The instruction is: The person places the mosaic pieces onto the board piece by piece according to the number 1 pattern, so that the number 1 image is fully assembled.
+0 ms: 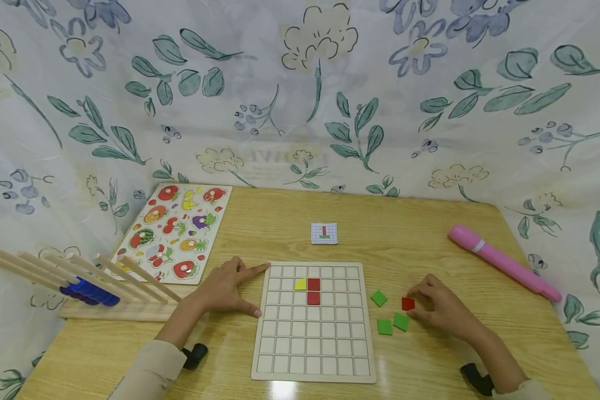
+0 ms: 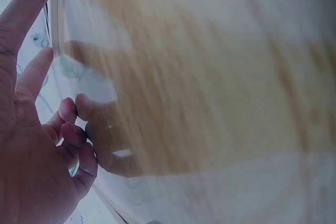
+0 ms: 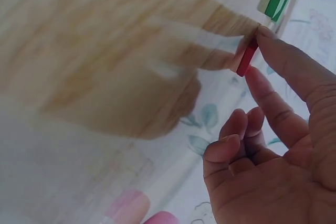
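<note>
At the board's right, my right hand [image 1: 442,311] pinches a red square tile [image 1: 407,304] between thumb and index finger, down at the tabletop. The right wrist view shows the fingertips at the edges of this thin red tile [image 3: 247,59]. Three green tiles [image 1: 401,321] lie close by. My left hand [image 1: 224,290] touches the left edge of the white grid board [image 1: 305,345] with extended index finger and thumb; its other fingers are bent. On the board, two red squares [image 1: 313,298] sit one above the other, with a yellow quarter-round tile [image 1: 300,284] left of the upper one.
Behind the board lies a small pattern card [image 1: 324,233] with a coloured grid. A fruit puzzle board [image 1: 172,233] and a wooden peg stand [image 1: 130,311] with blue rings are at left. A pink marker-shaped stick [image 1: 505,263] lies at right. Floral cloth [image 1: 300,111] surrounds the table.
</note>
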Available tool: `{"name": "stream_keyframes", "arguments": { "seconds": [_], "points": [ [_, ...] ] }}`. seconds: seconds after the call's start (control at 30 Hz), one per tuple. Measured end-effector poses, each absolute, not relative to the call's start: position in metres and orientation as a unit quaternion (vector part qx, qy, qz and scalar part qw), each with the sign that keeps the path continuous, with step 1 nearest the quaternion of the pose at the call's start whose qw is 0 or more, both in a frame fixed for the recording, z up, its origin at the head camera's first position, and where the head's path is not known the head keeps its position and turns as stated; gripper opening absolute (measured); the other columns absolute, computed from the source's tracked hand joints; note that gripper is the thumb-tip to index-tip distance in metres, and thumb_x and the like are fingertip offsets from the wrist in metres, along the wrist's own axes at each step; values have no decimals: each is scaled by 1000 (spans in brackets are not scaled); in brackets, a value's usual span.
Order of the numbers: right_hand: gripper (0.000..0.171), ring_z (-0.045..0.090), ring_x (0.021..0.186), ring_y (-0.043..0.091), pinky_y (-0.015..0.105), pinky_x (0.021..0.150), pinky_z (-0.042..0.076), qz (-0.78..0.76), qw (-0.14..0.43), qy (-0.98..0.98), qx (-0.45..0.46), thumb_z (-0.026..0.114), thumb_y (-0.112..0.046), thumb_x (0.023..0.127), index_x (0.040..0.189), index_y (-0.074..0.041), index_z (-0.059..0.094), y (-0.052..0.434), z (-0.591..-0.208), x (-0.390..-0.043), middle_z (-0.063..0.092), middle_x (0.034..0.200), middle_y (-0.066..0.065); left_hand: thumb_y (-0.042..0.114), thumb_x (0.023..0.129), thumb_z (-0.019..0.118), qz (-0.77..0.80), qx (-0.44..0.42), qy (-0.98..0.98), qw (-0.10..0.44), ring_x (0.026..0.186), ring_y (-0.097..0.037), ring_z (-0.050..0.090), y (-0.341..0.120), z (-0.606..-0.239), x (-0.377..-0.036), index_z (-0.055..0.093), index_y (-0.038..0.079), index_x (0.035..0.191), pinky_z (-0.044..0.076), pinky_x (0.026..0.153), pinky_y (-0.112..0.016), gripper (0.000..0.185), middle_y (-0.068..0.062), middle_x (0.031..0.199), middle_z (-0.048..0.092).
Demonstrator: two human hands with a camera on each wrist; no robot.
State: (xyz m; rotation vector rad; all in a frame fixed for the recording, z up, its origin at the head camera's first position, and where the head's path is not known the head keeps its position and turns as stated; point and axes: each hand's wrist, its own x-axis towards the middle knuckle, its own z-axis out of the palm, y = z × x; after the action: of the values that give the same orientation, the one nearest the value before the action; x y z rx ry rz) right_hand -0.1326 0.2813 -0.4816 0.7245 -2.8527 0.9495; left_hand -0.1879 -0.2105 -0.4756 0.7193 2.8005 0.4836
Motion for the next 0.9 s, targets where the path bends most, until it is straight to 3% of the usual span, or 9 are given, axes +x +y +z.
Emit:
{"name": "stream_keyframes", "arguments": {
  "seconds": [0.33, 0.63, 0.9],
  "points": [
    [21, 46, 85, 1, 25, 75, 45, 300, 44, -921, 243, 86, -12, 75, 92, -12, 72, 279, -481, -132, 46, 90, -8, 76, 61, 77, 162, 248, 950, 102, 75, -14, 27, -211, -475, -188, 44, 37, 150, 23, 65, -29, 102, 0, 91, 33],
    [23, 42, 79, 12, 28, 64, 38, 399, 37, -889, 222, 85, -8, 75, 92, -16, 70, 269, -473, -128, 48, 89, 0, 75, 61, 77, 163, 251, 949, 101, 75, -14, 27, -211, -475, -188, 44, 37, 150, 23, 65, -29, 102, 1, 91, 33],
    [29, 42, 80, 14, 29, 64, 37, 430, 50, -863, 260, 84, -1, 74, 94, -15, 69, 252, -468, -125, 47, 89, 4, 75, 61, 77, 166, 247, 949, 107, 76, -14, 27, -211, -475, -187, 43, 37, 150, 23, 66, -30, 103, 0, 91, 33]
  ]
}}
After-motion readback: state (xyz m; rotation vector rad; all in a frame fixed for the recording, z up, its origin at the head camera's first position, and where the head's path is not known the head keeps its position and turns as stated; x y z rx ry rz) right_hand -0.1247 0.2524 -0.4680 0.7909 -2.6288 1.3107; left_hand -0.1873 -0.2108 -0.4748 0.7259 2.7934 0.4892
